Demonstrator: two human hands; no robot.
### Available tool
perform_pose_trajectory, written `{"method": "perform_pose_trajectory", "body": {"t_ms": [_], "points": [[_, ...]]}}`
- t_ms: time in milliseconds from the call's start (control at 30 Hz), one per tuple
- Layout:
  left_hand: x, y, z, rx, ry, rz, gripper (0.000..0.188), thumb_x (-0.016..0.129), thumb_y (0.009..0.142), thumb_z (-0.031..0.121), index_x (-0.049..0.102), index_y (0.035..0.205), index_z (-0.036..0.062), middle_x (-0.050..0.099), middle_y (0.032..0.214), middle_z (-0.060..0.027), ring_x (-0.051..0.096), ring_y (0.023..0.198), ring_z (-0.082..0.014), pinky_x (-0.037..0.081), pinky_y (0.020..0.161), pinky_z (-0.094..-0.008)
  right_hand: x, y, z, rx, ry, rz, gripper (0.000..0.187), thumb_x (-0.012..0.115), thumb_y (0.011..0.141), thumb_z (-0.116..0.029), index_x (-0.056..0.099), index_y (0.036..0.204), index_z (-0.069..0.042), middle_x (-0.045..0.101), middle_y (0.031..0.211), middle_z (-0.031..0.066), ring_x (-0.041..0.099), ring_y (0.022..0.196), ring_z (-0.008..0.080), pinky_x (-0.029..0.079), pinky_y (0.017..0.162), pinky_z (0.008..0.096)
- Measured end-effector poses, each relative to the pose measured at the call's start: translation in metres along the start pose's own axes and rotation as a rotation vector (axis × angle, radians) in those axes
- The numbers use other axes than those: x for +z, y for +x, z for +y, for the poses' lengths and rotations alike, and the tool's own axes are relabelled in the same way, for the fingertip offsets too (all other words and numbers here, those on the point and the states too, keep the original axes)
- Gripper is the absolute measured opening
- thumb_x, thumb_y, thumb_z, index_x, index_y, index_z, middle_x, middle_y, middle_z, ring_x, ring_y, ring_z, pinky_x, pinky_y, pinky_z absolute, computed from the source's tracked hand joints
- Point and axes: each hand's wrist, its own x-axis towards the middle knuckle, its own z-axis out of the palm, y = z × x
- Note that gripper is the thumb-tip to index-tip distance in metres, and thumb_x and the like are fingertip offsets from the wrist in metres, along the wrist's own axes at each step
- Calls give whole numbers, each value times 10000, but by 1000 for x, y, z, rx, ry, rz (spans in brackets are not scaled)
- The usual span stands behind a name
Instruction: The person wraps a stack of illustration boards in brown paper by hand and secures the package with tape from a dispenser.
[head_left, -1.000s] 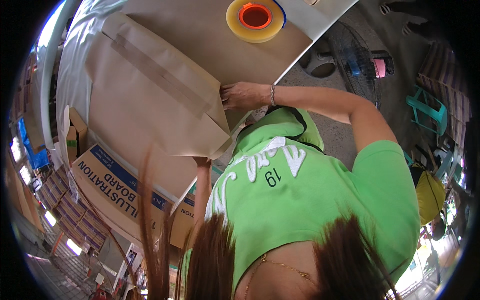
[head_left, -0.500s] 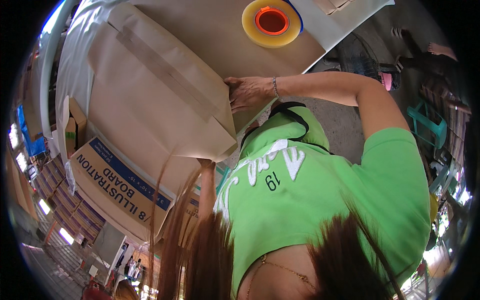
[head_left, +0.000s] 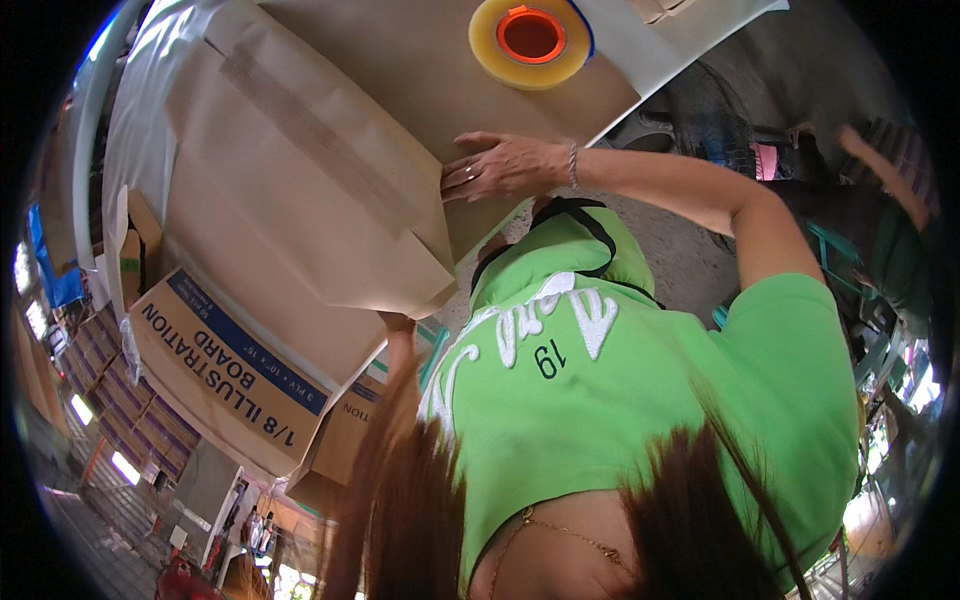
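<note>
A large package wrapped in brown kraft paper point(head_left: 290, 190) lies on the table, a strip of tape point(head_left: 320, 130) running lengthwise along its top. My right hand point(head_left: 512, 166) rests at its right edge, fingers stretched out and thumb apart, with nothing held. At the near end, a folded paper flap juts out. My left hand point(head_left: 398, 322) reaches up under that end; its fingers are hidden by the paper. A wide roll of clear yellowish tape point(head_left: 484, 55) with an orange core lies beyond my right hand.
A printed cardboard box point(head_left: 235, 365) stands at the left, with another carton point(head_left: 340, 430) beside it. A small open box point(head_left: 140, 245) is at the far left. Past the table's right edge are a fan point(head_left: 712, 120) and a blurred person point(head_left: 890, 220).
My right hand has shifted slightly up at the package's edge, and its fingers have straightened, with the thumb spread. My left hand stays under the near end. The view has shifted slightly.
</note>
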Motion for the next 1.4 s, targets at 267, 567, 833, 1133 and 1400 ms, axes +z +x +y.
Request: {"method": "perform_pose_trajectory", "body": {"t_ms": [267, 567, 833, 1133, 1400], "points": [[7, 4, -2, 4, 22, -24, 392, 485, 936, 346, 557, 1164, 36, 580, 1112, -95, 546, 1052, -256, 431, 894, -347, 11, -29, -16, 386, 9, 83, 430, 515, 936, -285, 500, 1345, -153, 459, 1409, 24, 397, 1319, 210, 249, 1121, 424], [15, 9, 2, 18, 38, -40, 381, 475, 942, 338, 563, 1153, 33, 580, 1106, -97, 544, 1049, -252, 419, 909, -344, 35, 16, -71, 729, -94, 337, 600, 544, 915, -310, 349, 1449, -115, 330, 1498, 29, 256, 1410, 218, 228, 1124, 408], [12, 11, 3, 33, 54, -73, 372, 465, 948, 330, 569, 1143, 31, 580, 1102, -100, 542, 1047, -248, 408, 922, -341, 28, 8, -34, 687, 226, 288, 556, 505, 953, -309, 351, 1452, -117, 441, 1435, 49, 332, 1379, 195, 205, 1129, 417], [11, 13, 7, 59, 78, -124, 364, 455, 954, 322, 576, 1132, 29, 581, 1097, -102, 540, 1044, -243, 397, 937, -338, 47, 27, -64, 796, 287, 530, 488, 325, 1018, -410, 474, 1373, -110, 520, 1376, 59, 420, 1326, 233, 180, 1141, 479], [-6, -20, 12, 355, 573, -214, 357, 445, 960, 314, 582, 1122, 27, 581, 1092, -104, 538, 1041, -239, 386, 950, -335, 7, 47, -25, 842, 660, 701, 494, 371, 1003, -439, 631, 1182, -58, 652, 1152, 144, 577, 1153, 268, 389, 1024, 377]]}}
